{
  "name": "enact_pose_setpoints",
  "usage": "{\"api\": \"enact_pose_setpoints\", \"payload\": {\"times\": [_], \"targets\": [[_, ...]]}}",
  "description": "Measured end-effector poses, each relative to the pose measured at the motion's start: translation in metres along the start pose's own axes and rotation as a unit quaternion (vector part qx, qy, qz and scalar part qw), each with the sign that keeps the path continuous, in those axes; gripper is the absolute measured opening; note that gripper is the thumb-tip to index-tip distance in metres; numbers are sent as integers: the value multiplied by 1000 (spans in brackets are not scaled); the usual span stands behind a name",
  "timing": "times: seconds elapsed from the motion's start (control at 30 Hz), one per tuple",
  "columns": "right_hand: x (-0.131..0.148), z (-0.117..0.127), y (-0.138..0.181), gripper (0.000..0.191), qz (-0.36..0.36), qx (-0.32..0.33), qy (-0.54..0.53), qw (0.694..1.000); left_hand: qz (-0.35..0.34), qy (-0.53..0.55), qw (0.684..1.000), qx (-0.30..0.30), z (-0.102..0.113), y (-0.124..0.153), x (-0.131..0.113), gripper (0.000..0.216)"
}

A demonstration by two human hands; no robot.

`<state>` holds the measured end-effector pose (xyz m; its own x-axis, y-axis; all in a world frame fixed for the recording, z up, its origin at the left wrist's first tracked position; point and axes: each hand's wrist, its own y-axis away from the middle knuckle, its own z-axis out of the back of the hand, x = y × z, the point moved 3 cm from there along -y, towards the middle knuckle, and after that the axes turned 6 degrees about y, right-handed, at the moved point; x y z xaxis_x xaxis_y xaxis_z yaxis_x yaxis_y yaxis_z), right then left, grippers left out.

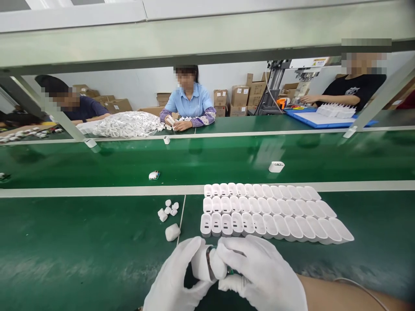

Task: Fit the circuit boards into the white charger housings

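My left hand (175,278), in a white glove, is closed around a white plastic housing (200,265), tilted with its opening toward the right. Gloved in white too, my right hand (264,274) pinches a circuit board (230,271) that bears a white putty-like lump (218,264). Board and lump sit right at the housing's mouth; how far in they reach is hidden by the fingers. Just beyond my hands, three rows of white housings (295,228) stand openings up. A larger white lump (172,232) and several small white lumps (167,210) lie to their left.
Past a pale rail (97,191) runs a green belt (210,160) carrying a white housing (276,166) and a board with a white lump (154,175). Three people sit opposite, near a plastic bag of white parts (126,124) and a blue tray (317,119). A metal beam (207,39) crosses overhead.
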<state>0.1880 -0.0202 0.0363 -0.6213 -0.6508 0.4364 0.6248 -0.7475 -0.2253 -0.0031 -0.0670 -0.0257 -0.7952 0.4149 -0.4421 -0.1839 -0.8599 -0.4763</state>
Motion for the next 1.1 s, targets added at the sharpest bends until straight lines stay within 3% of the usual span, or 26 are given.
{"api": "enact_pose_setpoints", "payload": {"times": [0.2, 0.4, 0.53, 0.63, 0.7, 0.77, 0.9, 0.97, 1.1], "targets": [[8, -6, 3, 48, 21, -94, 145, 985, 0, 18, 1000, -4, -2, -2, -2, 57], [10, -3, 2, 53, 42, -127, 152, 979, 8, 16, 1000, 2, -1, 3, -1, 60], [10, -7, 0, 48, 100, -113, 88, 985, 59, 74, 995, 13, -5, 4, 4, 58], [10, -15, 1, 72, 129, -123, 99, 979, 92, 151, 984, -3, -6, 2, 5, 64], [9, -22, 3, 86, 110, -94, 114, 983, 92, 163, 982, 2, -4, -2, 3, 64], [7, -31, 5, 88, 90, -46, 105, 989, 85, 159, 984, 11, -2, -5, 1, 62], [6, -40, 7, 91, 126, -12, 61, 990, 60, 137, 989, 16, -1, -6, -2, 57], [4, -39, 7, 81, 145, -14, 19, 989, 55, 118, 991, 8, -1, -5, -4, 59], [-4, -33, 6, 21, 119, -3, -128, 985, 60, 194, 977, 72, -5, -4, -13, 84]]}}
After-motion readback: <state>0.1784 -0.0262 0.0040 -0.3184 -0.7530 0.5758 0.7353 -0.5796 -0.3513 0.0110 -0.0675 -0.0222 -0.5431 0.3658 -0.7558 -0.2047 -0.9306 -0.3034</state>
